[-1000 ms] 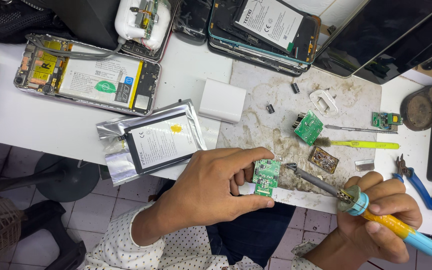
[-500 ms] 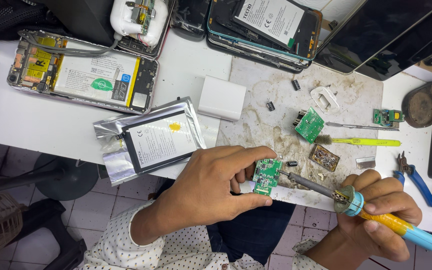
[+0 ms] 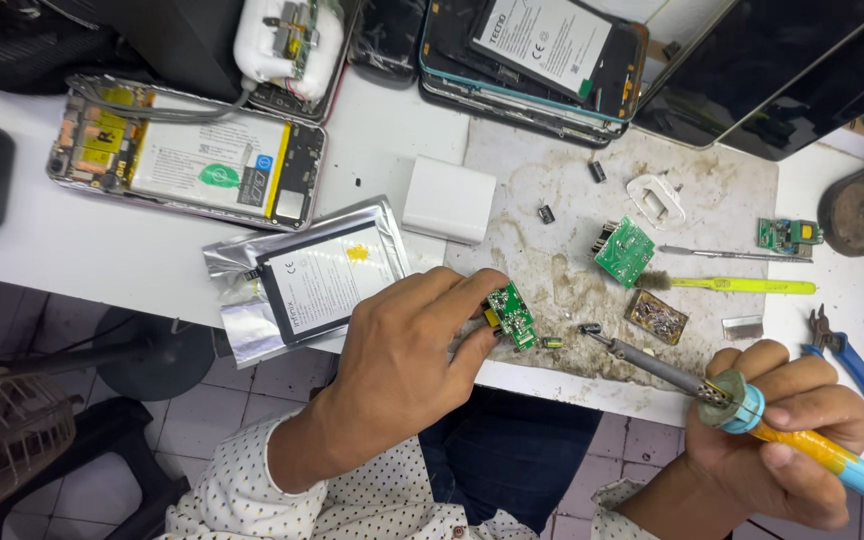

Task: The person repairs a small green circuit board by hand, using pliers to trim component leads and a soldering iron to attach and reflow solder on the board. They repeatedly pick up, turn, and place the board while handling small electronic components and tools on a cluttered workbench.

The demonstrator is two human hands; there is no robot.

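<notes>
Here, left hand (image 3: pixel 402 350) grip clamped on green circuit board (image 3: pixel 511 314), right hand (image 3: pixel 782 440) seemingly gripping soldering iron (image 3: pixel 732 395); silver battery pouch (image 3: pixel 302 275) beside.

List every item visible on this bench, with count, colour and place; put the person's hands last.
small circuit board: 1, green, pinched in left fingers at mat's near edge
soldering iron: 1, blue and yellow handle, in right hand, tip near held board
work mat: 1, stained grey, centre right of table
loose circuit boards: 2, green, on mat and at its right
battery on silver pouch: 1, black and white, left of mat
opened phones: 2, far side
white block: 1, mat's left edge
brush: 1, yellow, on mat
pliers: 1, blue, far right
left hand: 1
right hand: 1
</notes>
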